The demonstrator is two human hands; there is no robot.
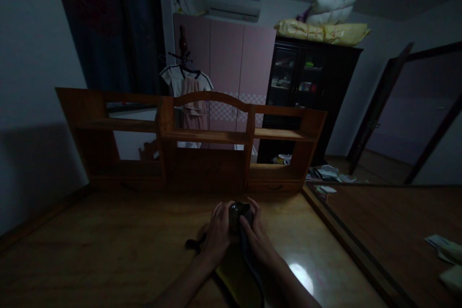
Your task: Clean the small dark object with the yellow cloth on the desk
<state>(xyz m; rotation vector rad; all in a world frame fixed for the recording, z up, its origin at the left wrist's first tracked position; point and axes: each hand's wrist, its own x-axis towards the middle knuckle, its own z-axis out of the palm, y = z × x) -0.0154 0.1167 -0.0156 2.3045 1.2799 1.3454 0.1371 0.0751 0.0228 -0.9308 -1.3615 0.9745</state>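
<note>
Both my hands meet on a small dark rounded object (238, 213) that sits on the wooden desk (108, 250), near its middle. My left hand (216, 233) wraps its fingers round the object's left side. My right hand (257, 236) closes on its right side, thumb over the front. A dark strap or cord (252, 269) runs from the object back between my forearms. Another dark bit (192, 244) lies on the desk just left of my left hand. The room is dim and the object's details are hard to make out.
A wooden shelf unit (195, 139) stands at the back of the desk. To the right lies a second wooden surface (390, 231) with papers (445, 250). Behind are a pink wardrobe (231, 67), a dark cabinet (306, 86) topped with bedding, and hanging clothes (187, 91).
</note>
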